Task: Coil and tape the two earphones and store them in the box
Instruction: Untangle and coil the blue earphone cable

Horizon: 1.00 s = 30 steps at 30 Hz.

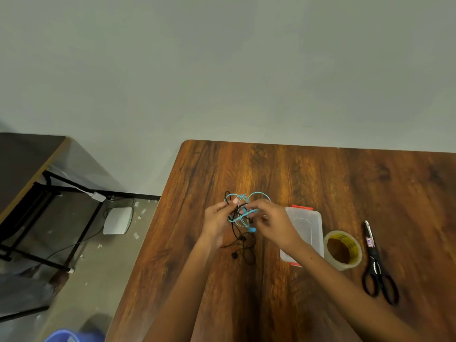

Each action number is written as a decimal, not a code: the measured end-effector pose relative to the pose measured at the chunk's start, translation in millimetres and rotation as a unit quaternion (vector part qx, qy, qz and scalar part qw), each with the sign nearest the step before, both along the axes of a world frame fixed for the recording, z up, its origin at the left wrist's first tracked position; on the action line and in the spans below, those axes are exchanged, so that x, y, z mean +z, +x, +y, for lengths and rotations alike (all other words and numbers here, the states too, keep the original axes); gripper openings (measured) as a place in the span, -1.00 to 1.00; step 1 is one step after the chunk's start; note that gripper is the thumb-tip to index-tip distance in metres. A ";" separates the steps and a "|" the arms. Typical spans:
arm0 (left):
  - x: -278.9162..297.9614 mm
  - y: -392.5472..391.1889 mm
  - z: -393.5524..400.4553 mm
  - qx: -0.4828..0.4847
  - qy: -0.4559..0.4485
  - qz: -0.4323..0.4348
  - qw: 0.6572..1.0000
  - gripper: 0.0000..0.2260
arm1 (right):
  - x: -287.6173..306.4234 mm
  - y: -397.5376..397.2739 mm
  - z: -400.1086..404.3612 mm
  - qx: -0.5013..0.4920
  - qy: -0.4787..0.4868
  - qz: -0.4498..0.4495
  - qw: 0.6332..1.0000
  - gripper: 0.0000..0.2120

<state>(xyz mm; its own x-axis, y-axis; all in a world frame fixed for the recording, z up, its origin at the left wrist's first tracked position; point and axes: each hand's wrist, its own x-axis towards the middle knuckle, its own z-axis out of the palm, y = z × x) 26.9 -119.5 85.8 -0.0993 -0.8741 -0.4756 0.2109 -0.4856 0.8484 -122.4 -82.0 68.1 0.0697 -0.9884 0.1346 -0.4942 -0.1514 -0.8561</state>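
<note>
A light blue earphone (256, 195) and a black earphone (243, 245) are tangled together over the middle of the wooden table (345, 183). My left hand (217, 222) grips the tangle from the left, and my right hand (274, 222) pinches blue cable from the right. Blue loops stick up above my fingers, while black cable and earbuds hang down onto the table. A clear plastic box (309, 227) with red clasps lies just right of my right hand, its lid on. Beside it sit a roll of clear tape (343, 250) and black scissors (377, 265).
The table's left edge runs diagonally down to the left. Beyond it is the floor with a black metal frame (61, 218), a white device (118, 220) with cables, and a darker table (22, 164) at the far left. A blue object (64, 336) shows at the bottom edge.
</note>
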 end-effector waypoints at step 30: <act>61.0 48.5 -24.2 -0.210 -0.217 -0.517 0.801 -0.48 | 82.9 -31.9 -24.5 -0.103 0.037 0.058 0.992 -0.89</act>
